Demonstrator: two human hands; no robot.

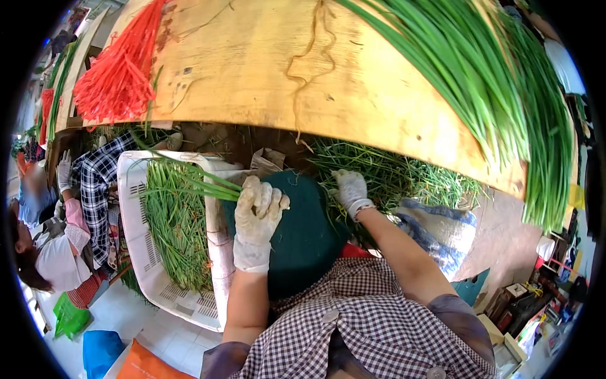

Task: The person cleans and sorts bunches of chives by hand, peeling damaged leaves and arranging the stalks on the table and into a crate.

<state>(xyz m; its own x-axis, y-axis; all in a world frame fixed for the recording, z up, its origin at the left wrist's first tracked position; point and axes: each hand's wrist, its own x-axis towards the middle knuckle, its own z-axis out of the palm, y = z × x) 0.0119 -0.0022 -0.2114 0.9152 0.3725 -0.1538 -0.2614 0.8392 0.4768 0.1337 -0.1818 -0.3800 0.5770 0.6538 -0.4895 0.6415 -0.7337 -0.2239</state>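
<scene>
My left hand (257, 218), in a pale stained glove, is closed around a few stalks of garlic chives (218, 188). Their long leaves trail left over a white plastic crate (218, 252), in which many loose green leaves (177, 227) lie. My right hand (351, 189), also gloved, is low over a heap of tangled green leaves (404, 167) below the table edge. Its back faces me and its fingers are mostly hidden, so I cannot tell whether it grips anything. Between my hands is a dark green rounded surface (297, 221).
Across the front runs a wooden table (240, 69). Red plastic strips (123, 69) hang over its left edge, long chives (467, 76) lie at its right. A blue-and-white sack (442, 230) sits right of my arm. At the left is another person (63, 259) with a gloved hand (64, 169).
</scene>
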